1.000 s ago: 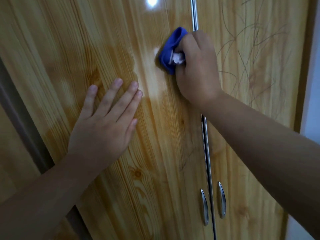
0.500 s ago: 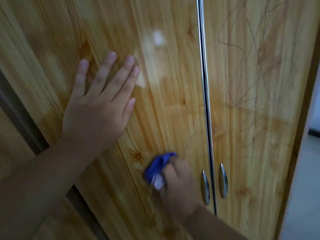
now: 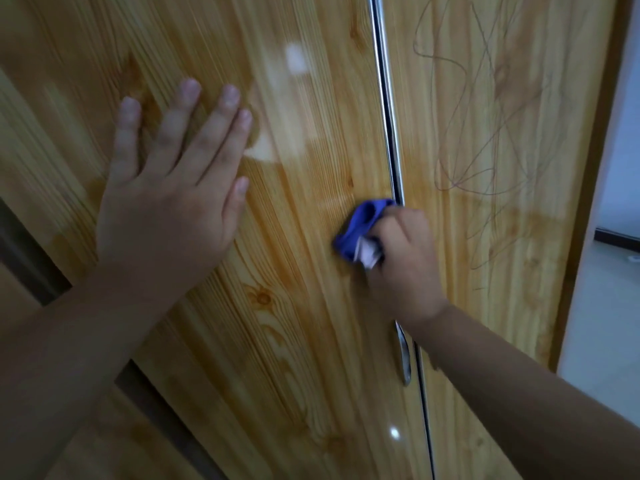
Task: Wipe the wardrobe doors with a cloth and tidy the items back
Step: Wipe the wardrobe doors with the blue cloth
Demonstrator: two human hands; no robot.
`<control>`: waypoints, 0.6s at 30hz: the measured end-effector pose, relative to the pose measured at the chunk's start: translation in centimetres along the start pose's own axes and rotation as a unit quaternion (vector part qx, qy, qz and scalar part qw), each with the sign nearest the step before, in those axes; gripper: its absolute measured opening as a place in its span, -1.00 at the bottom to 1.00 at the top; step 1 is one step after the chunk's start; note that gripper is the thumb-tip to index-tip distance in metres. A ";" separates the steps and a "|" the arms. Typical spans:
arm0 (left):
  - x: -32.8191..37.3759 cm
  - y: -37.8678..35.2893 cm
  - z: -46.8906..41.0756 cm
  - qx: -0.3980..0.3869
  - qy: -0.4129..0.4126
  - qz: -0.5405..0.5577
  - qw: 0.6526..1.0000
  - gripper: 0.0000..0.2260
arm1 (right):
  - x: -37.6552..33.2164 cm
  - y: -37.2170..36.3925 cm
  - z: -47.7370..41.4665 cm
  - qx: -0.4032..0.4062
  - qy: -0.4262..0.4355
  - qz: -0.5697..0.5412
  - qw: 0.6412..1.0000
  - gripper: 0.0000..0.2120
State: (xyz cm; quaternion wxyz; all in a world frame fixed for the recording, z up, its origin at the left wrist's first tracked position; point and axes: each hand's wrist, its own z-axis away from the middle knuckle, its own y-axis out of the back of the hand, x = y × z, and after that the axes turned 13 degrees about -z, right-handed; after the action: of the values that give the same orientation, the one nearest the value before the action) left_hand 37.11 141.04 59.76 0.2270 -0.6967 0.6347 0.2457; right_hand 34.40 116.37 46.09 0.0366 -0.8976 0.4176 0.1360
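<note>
Right forearm covers part of the handle (image 3: 404, 358) just left of the metal strip (image 3: 388, 116). Right hand (image 3: 405, 258) grips bunched blue cloth (image 3: 360, 226) against the left door (image 3: 294, 306), touching the strip. Left hand (image 3: 166, 202), fingers straight, presses flat well left of the strip. Scribbled right door (image 3: 502, 133) lies right of it.

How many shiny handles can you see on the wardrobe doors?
1: a handle on the left door, just below the right hand. Another may hide behind that forearm.

Bare door panel (image 3: 304, 188) lies between left hand (image 3: 166, 202) and cloth (image 3: 360, 226).
</note>
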 end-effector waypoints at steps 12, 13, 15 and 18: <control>0.2 0.4 -0.1 -0.011 -0.002 0.001 1.000 -0.49 | -7.8 -7.1 12.4 -0.059 -0.041 -0.085 0.994 -0.87; 0.1 0.3 -0.1 -0.012 -0.002 0.001 1.000 -0.49 | -8.8 -8.2 14.1 -0.081 -0.014 -0.091 0.993 -0.82; 0.0 0.3 -0.1 -0.014 -0.002 0.001 1.000 -0.50 | -9.9 -9.6 15.7 -0.095 0.012 -0.100 0.990 -0.80; 0.1 0.4 -0.2 -0.014 -0.003 0.008 1.000 -0.50 | -9.1 -9.0 15.4 -0.149 0.055 -0.096 0.983 -0.90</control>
State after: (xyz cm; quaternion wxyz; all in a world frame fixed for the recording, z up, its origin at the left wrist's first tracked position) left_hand 36.76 140.80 59.82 0.2169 -0.6941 0.6361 0.2581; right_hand 32.37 131.68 33.39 -0.1077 -0.9349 0.3062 0.1435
